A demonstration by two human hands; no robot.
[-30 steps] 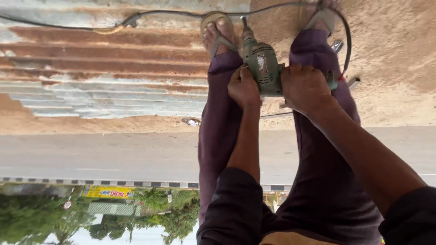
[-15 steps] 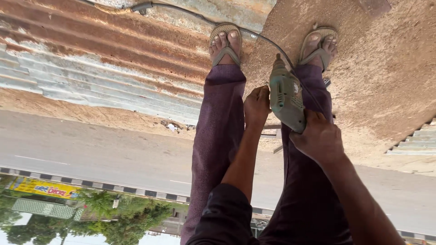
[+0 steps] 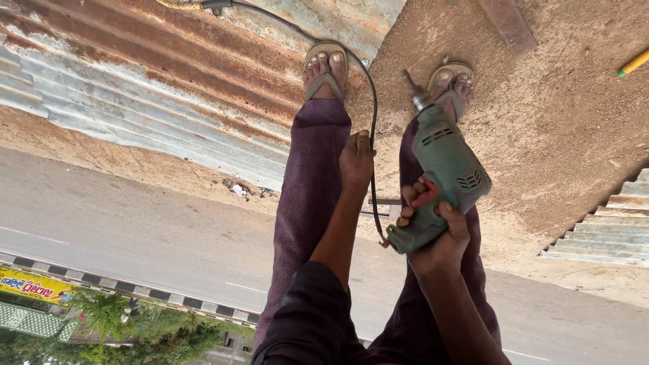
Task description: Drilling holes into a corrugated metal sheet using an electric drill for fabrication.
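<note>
Drill (image 3: 443, 179) sits in my right hand (image 3: 433, 233), fist wrapped around its handle, bit aimed down by my sandalled feet. Left hand (image 3: 356, 159) hangs relaxed against the black cord (image 3: 372, 122), gripping nothing, keeping it clear.

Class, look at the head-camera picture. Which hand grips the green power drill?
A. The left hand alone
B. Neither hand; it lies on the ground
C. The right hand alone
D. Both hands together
C: the right hand is wrapped around the handle of the green drill, while the left hand rests apart from it on the purple trouser leg, beside the black cord.
</note>
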